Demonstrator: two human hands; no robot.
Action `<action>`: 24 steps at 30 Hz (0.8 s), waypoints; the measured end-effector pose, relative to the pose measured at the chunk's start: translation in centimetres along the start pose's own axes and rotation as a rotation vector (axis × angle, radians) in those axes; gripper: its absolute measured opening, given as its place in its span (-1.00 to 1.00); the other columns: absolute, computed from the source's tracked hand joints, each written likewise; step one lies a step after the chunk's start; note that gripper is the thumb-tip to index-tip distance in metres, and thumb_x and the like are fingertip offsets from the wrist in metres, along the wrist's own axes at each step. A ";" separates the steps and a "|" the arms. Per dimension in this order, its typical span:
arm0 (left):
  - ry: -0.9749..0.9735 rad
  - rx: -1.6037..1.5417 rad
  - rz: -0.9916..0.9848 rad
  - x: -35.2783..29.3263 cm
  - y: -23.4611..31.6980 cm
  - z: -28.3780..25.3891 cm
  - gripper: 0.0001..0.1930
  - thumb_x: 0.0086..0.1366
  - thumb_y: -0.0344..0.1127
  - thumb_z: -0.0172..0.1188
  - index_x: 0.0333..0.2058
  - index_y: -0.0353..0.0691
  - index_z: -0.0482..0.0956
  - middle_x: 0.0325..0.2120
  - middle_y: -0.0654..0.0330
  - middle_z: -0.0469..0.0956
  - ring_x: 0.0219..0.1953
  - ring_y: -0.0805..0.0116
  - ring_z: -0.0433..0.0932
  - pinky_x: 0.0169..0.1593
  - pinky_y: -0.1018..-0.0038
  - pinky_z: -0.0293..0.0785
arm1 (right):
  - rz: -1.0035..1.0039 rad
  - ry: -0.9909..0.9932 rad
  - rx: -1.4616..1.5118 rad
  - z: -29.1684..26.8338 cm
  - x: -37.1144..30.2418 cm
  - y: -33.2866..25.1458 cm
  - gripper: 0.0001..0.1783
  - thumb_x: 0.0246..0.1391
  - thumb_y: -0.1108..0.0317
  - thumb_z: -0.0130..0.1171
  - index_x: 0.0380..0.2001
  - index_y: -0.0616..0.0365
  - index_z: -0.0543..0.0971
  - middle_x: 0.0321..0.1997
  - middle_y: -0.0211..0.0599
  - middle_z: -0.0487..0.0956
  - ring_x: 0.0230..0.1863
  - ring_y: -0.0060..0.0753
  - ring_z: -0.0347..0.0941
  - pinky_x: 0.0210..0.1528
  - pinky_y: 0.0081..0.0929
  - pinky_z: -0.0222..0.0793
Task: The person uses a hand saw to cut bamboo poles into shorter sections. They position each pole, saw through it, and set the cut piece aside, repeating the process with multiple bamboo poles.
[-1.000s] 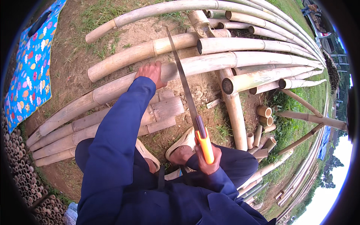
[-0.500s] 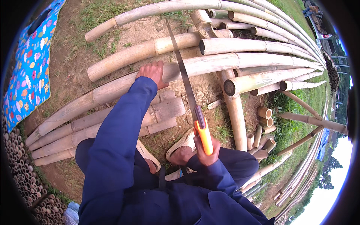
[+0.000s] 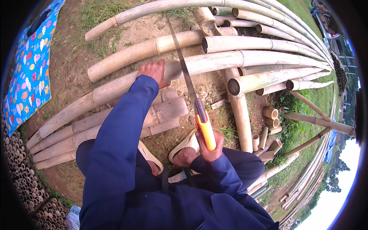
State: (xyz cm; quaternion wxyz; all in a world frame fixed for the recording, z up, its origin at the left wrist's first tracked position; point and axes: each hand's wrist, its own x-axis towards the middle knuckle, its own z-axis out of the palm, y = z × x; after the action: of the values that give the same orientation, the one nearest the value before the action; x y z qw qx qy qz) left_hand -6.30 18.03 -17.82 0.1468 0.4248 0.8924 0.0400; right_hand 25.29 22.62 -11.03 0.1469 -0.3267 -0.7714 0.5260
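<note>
My right hand is wrapped round the orange and dark handle of a hand saw. The long, thin blade points away from me and lies across a thick bamboo pole. Left of the blade, my left hand grips the same pole from above, its fingers curled over the far side. This pole runs from the lower left to the far right and crosses another bamboo pole beneath it. Whether the teeth have bitten into the bamboo I cannot tell.
Several cut bamboo lengths lie below my left arm. More long poles fan out to the right, with short cut pieces nearby. A blue patterned sheet and stacked bamboo tubes are at the left.
The saw and my right hand have shifted slightly away from me and to the left. My left hand keeps its hold on the pole.
</note>
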 end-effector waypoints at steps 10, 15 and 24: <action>0.030 0.031 -0.016 -0.7 -0.9 0.0 -0.20 -0.01 0.13 0.49 0.05 -0.33 0.45 -0.12 -0.13 0.66 -0.08 -0.10 0.69 0.08 0.09 0.59 | 0.071 -0.070 -0.062 -4.8 -11.6 -2.3 -0.74 0.10 0.55 0.29 -0.12 0.32 0.70 -0.28 -0.03 0.74 -0.17 -0.21 0.75 -0.10 -0.40 0.59; -0.013 0.017 0.002 0.7 0.0 -0.3 -0.19 -0.01 0.12 0.49 0.06 -0.35 0.44 -0.13 -0.13 0.68 -0.06 -0.12 0.69 0.09 0.11 0.59 | 0.035 0.005 0.117 1.1 3.2 -1.6 -0.82 0.17 0.48 0.35 -0.44 0.30 0.55 -0.63 -0.36 0.44 -0.59 -0.60 0.24 -0.52 -0.44 0.24; 0.042 0.046 -0.010 -0.2 -1.1 0.5 -0.18 -0.01 0.13 0.50 0.07 -0.35 0.43 -0.12 -0.14 0.67 -0.04 -0.10 0.68 0.09 0.10 0.59 | 0.016 -0.043 -0.093 -4.8 -10.1 -2.4 -0.76 0.13 0.54 0.30 -0.11 0.32 0.68 -0.27 -0.06 0.74 -0.21 -0.19 0.75 -0.11 -0.38 0.59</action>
State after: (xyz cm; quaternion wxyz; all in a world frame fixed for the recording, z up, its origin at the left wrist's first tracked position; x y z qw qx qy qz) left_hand -6.80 17.14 -18.41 0.1182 0.4226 0.8982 0.0274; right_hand 34.71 18.80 -5.75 0.1106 -0.3278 -0.7955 0.4975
